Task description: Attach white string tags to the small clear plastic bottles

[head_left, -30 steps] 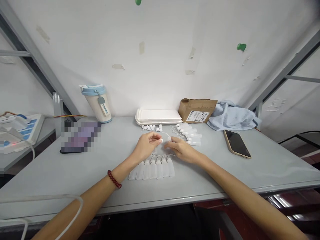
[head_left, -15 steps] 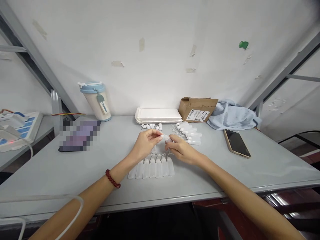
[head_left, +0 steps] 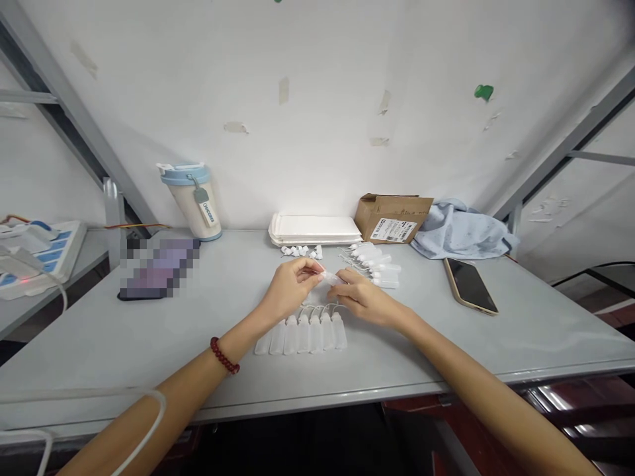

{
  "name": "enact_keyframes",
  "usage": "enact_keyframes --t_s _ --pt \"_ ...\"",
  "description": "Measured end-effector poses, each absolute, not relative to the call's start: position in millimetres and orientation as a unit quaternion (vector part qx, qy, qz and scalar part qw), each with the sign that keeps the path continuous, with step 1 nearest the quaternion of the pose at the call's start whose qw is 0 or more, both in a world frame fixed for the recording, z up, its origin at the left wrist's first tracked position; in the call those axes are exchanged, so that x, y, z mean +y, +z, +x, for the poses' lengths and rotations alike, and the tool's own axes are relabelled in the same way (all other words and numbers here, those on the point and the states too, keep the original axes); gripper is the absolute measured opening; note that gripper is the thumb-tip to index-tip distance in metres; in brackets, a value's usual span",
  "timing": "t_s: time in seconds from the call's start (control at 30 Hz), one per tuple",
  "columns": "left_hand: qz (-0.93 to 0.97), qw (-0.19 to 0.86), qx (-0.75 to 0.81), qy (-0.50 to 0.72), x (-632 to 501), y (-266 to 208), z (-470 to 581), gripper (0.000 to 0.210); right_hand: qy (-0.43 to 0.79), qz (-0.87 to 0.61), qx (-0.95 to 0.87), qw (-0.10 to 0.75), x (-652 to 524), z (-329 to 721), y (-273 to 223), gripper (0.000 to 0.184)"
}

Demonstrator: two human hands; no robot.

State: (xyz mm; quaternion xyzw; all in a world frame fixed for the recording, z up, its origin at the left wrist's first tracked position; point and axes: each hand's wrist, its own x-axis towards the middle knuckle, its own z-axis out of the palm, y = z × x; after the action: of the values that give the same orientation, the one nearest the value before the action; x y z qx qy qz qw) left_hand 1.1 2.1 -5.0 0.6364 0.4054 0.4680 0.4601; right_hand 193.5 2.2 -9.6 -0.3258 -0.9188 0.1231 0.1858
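Observation:
Between my two hands is a small translucent plastic bottle (head_left: 333,278), held above the table. My left hand (head_left: 292,289) is closed, its fingertips pinching the bottle's white top end. Closed around the body is my right hand (head_left: 366,297), which partly hides it. Just below my hands lie several similar bottles (head_left: 303,335) side by side in a row, with thin cords at their necks. Another loose group of bottles (head_left: 384,272) with white tips rests right of my right hand. Several small white caps (head_left: 301,252) are scattered beyond my left hand.
White flat packets (head_left: 315,228) and a cardboard box (head_left: 393,218) stand against the wall, beside a blue cloth (head_left: 461,228). A phone (head_left: 470,284) lies right. At left are a tumbler (head_left: 193,205), a blurred-out dark device (head_left: 159,269) and a power strip (head_left: 47,254).
The bottle between my hands has tilted slightly, its body now lying flatter toward my right hand. Both hands stay in nearly the same place.

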Motion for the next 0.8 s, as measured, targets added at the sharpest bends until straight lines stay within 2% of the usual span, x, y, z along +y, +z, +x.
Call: enact_keyframes --t_s 0.57,0.8 --pt "0.581 0.504 0.436 0.468 1.0 2.8 -0.7 0.014 0.195 -0.312 -0.889 0.271 5.4 200.8 -0.7 0.027" --pt "0.574 0.51 0.43 0.475 0.8 2.0 -2.1 0.016 0.261 -0.355 -0.851 0.285 2.2 198.3 0.6 0.016"
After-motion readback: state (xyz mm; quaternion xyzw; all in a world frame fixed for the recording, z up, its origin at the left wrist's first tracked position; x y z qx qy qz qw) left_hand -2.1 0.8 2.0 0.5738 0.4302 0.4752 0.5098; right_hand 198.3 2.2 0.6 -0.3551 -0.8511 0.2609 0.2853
